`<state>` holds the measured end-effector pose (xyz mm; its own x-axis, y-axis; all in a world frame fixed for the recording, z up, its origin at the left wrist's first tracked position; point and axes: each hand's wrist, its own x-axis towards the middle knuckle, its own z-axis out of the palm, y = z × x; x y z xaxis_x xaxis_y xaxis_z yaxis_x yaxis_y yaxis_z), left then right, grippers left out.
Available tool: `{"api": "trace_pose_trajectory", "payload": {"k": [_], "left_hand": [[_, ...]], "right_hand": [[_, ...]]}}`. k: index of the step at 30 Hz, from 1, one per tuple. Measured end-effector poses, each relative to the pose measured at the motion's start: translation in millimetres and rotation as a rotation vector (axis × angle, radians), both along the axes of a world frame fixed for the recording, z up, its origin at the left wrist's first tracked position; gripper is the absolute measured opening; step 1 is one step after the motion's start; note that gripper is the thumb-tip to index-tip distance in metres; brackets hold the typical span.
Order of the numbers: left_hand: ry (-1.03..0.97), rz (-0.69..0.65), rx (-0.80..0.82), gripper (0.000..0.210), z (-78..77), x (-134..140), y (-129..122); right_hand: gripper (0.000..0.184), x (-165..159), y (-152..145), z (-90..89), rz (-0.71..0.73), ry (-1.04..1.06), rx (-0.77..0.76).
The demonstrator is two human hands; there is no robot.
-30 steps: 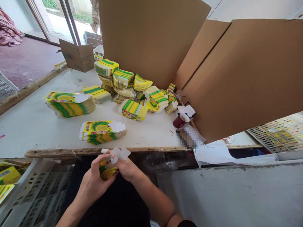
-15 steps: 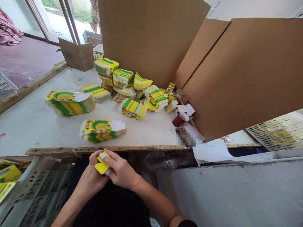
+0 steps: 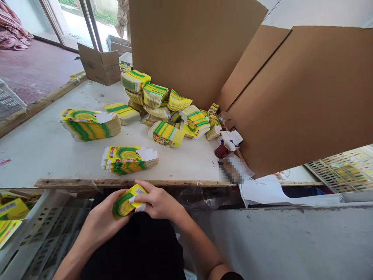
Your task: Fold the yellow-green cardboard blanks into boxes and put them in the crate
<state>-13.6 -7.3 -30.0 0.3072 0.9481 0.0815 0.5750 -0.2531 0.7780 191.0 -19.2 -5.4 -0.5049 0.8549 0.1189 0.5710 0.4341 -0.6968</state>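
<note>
A small yellow-and-green carton [image 3: 124, 205] with a barcode end is held over my lap, just below the table's front edge. My left hand [image 3: 106, 217] wraps round its left side. At its right end, my right hand [image 3: 154, 200] grips it, with white covering on some fingertips. On the table beyond my hands lies a stack of flattened cartons [image 3: 128, 159] of the same print, white flaps to the right. A taller stack of flat cartons [image 3: 90, 124] rests farther left.
More bundles of flat cartons [image 3: 157, 95] are piled at the back against tall cardboard sheets [image 3: 192, 46]. A dark red cup [image 3: 224, 149] lies tilted at the right. White plastic crates [image 3: 43, 233] with yellow cartons stand at lower left, and another crate [image 3: 335, 171] is at far right.
The carton in my hands has turned: its yellow end flap faced up before, and now its printed face and barcode end show. The view has shifted slightly.
</note>
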Motion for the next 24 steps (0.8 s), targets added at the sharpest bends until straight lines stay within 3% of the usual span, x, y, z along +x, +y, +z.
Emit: {"api": "trace_pose_trajectory", "payload": {"k": [2, 6, 11, 15, 18, 21, 23, 24], "left_hand": [[0.010, -0.032, -0.031, 0.044, 6.1, 0, 3], [0.047, -0.033, -0.023, 0.043, 12.5, 2, 6], [0.029, 0.020, 0.002, 0.049, 11.9, 8, 2], [0.090, 0.072, -0.019, 0.051, 15.9, 13, -3], [0.108, 0.100, -0.024, 0.050, 19.8, 0, -4], [0.177, 0.310, 0.014, 0.055, 29.8, -40, -4], [0.306, 0.594, 0.101, 0.064, 40.9, -76, -5], [0.320, 0.674, 0.138, 0.070, 46.8, -92, -6]], "right_hand": [[0.023, 2, 2, 0.8, 0.029, 0.031, -0.018], [0.027, -1, 3, 0.0, -0.083, 0.081, -0.059], [0.070, -11, -2, 0.0, -0.001, 0.179, -0.100], [0.062, -24, -6, -7.7, -0.112, 0.213, -0.069], [0.067, -31, -3, -13.3, -0.127, 0.247, -0.027], [0.066, -31, 15, -8.6, -0.186, 0.330, 0.050], [0.049, -28, 35, -0.1, -0.289, 0.335, 0.122], [0.040, -26, 47, 4.5, -0.349, 0.301, 0.165]]}}
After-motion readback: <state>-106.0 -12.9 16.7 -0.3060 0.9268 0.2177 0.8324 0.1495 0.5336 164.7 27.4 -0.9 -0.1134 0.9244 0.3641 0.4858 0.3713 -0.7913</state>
